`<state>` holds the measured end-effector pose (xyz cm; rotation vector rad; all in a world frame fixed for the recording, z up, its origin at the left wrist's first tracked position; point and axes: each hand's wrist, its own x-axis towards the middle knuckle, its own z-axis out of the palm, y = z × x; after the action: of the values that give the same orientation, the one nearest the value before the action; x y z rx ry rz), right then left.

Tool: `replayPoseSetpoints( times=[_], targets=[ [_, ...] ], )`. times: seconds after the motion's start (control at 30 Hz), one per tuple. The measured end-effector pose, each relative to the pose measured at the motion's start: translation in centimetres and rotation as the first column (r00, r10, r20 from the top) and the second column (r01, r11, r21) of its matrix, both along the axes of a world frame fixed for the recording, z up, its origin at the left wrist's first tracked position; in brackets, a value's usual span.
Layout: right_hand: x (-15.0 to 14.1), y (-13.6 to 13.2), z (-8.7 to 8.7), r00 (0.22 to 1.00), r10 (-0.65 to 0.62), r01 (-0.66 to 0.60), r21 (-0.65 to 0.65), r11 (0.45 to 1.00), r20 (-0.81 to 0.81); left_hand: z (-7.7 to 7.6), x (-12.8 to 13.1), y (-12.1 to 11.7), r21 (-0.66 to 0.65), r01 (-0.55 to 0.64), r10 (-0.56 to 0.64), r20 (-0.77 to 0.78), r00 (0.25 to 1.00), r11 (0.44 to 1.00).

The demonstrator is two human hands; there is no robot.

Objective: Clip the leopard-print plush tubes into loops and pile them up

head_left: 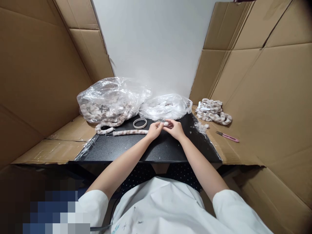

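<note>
Over the black tabletop [136,151] my two hands meet near the middle. My left hand [155,130] is closed round a fluffy white-and-brown cord [131,132], whose loose length runs left along the table. With pinched fingers, my right hand [174,129] grips the same cord at a short piece showing between the hands. Just behind my left hand lies a roll of tape [140,123]. Fingers partly hide the cord's held end, so its exact shape there cannot be made out.
A clear plastic bag [114,94] of fluffy cords stands back left, one cord spilling out. Another clear bag [165,107] lies behind my hands. At right are bundled fluffy cords [212,110], fluff scraps [201,127] and pink thread snips [227,136]. Cardboard walls [263,97] flank the table.
</note>
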<state>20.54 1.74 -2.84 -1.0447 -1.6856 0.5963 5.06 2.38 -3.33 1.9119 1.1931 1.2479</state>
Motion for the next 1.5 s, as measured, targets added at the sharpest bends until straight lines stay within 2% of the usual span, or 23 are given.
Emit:
replayPoseSetpoints(
  times=[0.13, 0.27, 0.37, 0.6, 0.77, 0.87, 1.03, 1.23, 1.37, 1.5],
  targets=[
    [0.4, -0.1, 0.5, 1.000, -0.012, 0.013, 0.065, 0.998, -0.023, 0.1, -0.2, 0.0, -0.004, -0.035, 0.034, -0.032, 0.999, 0.999],
    [0.4, -0.2, 0.7, 1.000, 0.015, -0.017, 0.112, 0.994, 0.019, 0.0, -0.2, -0.1, -0.003, 0.011, -0.011, -0.050, 0.999, 1.000],
    [0.5, 0.0, 0.4, 1.000, 0.014, -0.012, 0.072, 0.997, -0.024, -0.1, -0.2, 0.0, 0.001, 0.070, -0.070, -0.005, 0.998, 0.998],
    [0.2, 1.1, -0.6, 0.951, 0.052, -0.084, -0.092, 0.992, -0.305, -0.1, -0.4, 0.3, -0.032, 0.208, -0.203, 0.115, 0.972, 0.978],
    [-0.1, 1.1, -0.9, 0.952, 0.062, -0.093, -0.090, 0.992, -0.300, -0.4, -0.4, 0.4, -0.049, 0.265, -0.256, 0.135, 0.957, 0.963],
    [-0.3, 0.7, -1.0, 0.971, 0.041, -0.052, -0.042, 0.998, -0.234, -0.5, -0.4, 0.4, -0.030, 0.242, -0.238, 0.109, 0.965, 0.970],
    [-1.0, 0.2, -1.0, 0.983, 0.031, -0.028, 0.022, 0.999, -0.180, -0.6, -0.4, 0.5, -0.005, 0.139, -0.139, 0.033, 0.990, 0.990],
    [-1.3, -0.1, -0.8, 0.997, -0.009, 0.015, 0.082, 0.996, -0.072, -0.6, -0.4, 0.6, -0.012, 0.122, -0.122, 0.018, 0.992, 0.992],
    [-1.4, -0.2, -0.8, 0.999, -0.013, 0.016, 0.082, 0.996, -0.033, -0.7, -0.5, 0.7, -0.014, 0.103, -0.103, 0.020, 0.994, 0.995],
    [-1.6, -0.2, -0.7, 0.999, -0.021, 0.024, 0.056, 0.998, -0.044, -0.8, -0.4, 0.8, -0.005, 0.028, -0.028, 0.050, 0.998, 1.000]
  ],
)
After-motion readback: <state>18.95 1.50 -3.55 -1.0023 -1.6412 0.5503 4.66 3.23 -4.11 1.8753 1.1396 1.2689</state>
